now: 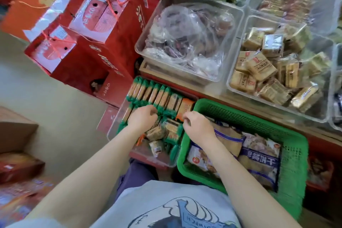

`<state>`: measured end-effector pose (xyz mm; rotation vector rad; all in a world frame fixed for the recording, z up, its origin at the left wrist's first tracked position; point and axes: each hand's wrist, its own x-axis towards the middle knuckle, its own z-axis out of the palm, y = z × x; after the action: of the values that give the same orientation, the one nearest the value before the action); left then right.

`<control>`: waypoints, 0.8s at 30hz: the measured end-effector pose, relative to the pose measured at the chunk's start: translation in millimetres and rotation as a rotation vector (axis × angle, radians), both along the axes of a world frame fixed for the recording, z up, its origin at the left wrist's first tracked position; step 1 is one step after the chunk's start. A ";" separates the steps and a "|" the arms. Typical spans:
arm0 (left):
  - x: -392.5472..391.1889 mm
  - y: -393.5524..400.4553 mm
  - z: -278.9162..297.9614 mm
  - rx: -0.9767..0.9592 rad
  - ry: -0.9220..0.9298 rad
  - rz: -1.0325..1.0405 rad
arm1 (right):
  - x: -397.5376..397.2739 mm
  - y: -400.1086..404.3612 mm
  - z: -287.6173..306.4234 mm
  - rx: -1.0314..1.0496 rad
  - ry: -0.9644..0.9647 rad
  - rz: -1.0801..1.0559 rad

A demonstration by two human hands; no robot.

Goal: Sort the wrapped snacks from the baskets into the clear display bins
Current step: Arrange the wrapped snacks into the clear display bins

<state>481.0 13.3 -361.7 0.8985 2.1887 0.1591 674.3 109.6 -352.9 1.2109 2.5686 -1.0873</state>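
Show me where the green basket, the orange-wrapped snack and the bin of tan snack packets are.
green basket (246, 114), head view, on its far rim.
orange-wrapped snack (186, 106), head view, on the middle of its wrapper.
bin of tan snack packets (240, 44), head view, on its clear left wall.

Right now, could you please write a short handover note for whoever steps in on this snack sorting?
Left hand: fingers curled over the green-wrapped snacks in the low clear bin; whether it grips one is unclear.
Right hand: curled at the bin's right edge beside an orange-wrapped snack; hold unclear too.
Done: a neat row of green packs stands along the bin's far side.
Left: loose packs in the bin's near half need tidying; the green basket holds big purple-labelled bags.
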 end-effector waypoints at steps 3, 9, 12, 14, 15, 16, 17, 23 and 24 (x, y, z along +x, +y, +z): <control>-1.5 -26.3 -36.8 -0.141 -0.035 -0.084 | -12.3 -15.2 -11.3 -0.048 -0.059 0.036; 13.9 -38.9 -93.1 -0.226 0.030 -0.285 | -20.3 -29.1 -36.9 -0.108 -0.123 0.046; 12.4 -38.5 -104.8 -0.266 0.108 -0.352 | -22.8 -32.0 -43.1 -0.102 -0.148 0.047; 10.9 -38.7 -102.8 -0.213 0.126 -0.372 | -24.6 -33.0 -43.8 -0.102 -0.154 0.033; 10.6 -38.4 -98.0 -0.160 0.123 -0.379 | -25.6 -32.5 -43.1 -0.105 -0.150 0.020; 10.6 -37.9 -90.5 -0.090 0.119 -0.383 | -26.7 -31.7 -41.0 -0.105 -0.143 0.006; 10.8 -36.9 -81.3 -0.015 0.116 -0.381 | -27.7 -30.8 -37.5 -0.108 -0.131 -0.009; 13.9 -6.6 -3.4 0.428 0.068 -0.312 | -32.4 -24.2 7.3 -0.207 0.078 -0.031; 16.4 2.8 10.4 0.515 0.053 -0.326 | -29.6 -19.9 16.7 -0.196 0.130 -0.074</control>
<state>497.4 16.1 -351.3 1.5429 2.0438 0.5608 644.7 89.7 -336.2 1.2329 2.4519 -1.4403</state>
